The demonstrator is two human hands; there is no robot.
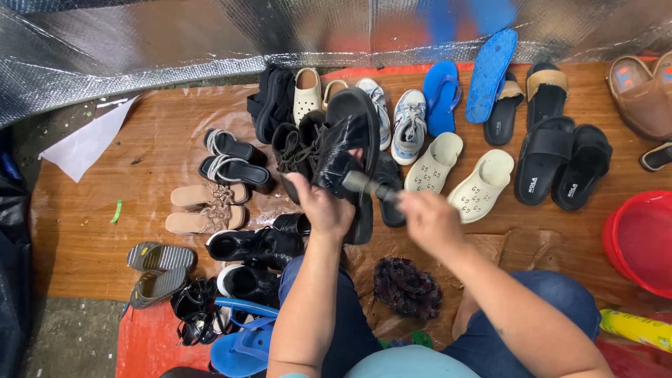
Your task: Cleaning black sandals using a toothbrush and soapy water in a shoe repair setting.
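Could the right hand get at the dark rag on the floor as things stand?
Probably not at once: the right hand is busy holding a brush against the black shoe. The rag lies uncovered just below it, beside the knee, so the path itself looks free.

Motion is blurring the right hand (430, 220) and the dark brush (371, 186) it is gripping, while the left hand (323, 207) is hiding part of the black shoe (346, 150), and the picture's right edge is cutting off the red basin (640, 241) and brown sandals (644, 94).
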